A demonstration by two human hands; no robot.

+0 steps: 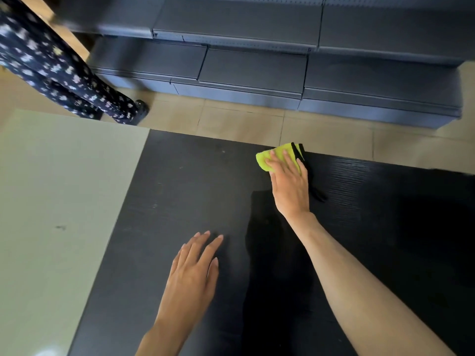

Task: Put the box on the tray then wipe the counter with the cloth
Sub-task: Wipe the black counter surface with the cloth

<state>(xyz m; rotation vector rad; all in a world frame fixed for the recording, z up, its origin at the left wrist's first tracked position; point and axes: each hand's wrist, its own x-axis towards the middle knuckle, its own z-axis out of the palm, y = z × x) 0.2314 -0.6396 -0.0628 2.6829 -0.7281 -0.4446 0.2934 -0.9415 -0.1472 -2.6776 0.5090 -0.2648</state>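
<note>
Cloth [276, 156], yellow-green with black trim, lies at the far edge of the black desk [180, 191]. Nearest, the left hand [192, 273] rests flat, grip released. Farther, the right hand [290, 186] presses flat on the cloth, fingers spread.

We look from the one head camera, high above the black counter [195, 191], facing forward and steeply down. The counter's near part fills the lower frame close under us; beyond its far edge we see tiled floor [244, 119], then grey shelving [254, 70] farther off.
</note>
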